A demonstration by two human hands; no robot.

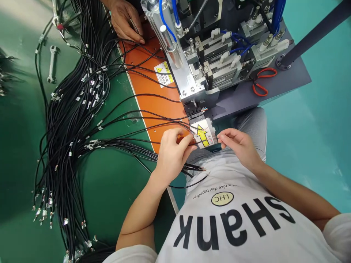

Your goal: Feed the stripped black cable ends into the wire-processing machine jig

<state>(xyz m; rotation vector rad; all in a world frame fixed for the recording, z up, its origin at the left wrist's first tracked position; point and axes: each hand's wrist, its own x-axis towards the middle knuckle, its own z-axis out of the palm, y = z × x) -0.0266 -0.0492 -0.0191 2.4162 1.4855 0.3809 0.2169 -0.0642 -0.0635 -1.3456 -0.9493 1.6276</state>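
Note:
My left hand (174, 151) pinches a black cable (150, 141) between thumb and fingertips, just left of the machine's front block. That white metal block (203, 133) carries a yellow arrow label, and the pinched cable runs across its lower part. Close to the block's right edge is my right hand (238, 144), thumb and fingers pressed together; what sits between them is too small to make out. Below my left wrist, a bundle of black cables (193, 167) ends over my lap with bare tips. Several more cables lead across the orange plate (161, 107) into the machine (189, 78).
A large heap of black cables (63, 128) with white tags covers the green table (109, 193). A wrench (52, 64) lies left of it. Another person's hand (126, 22) rests at the plate's far end. Red-handled scissors (260, 81) lie on the grey base (294, 75), beside a dark post (309, 40).

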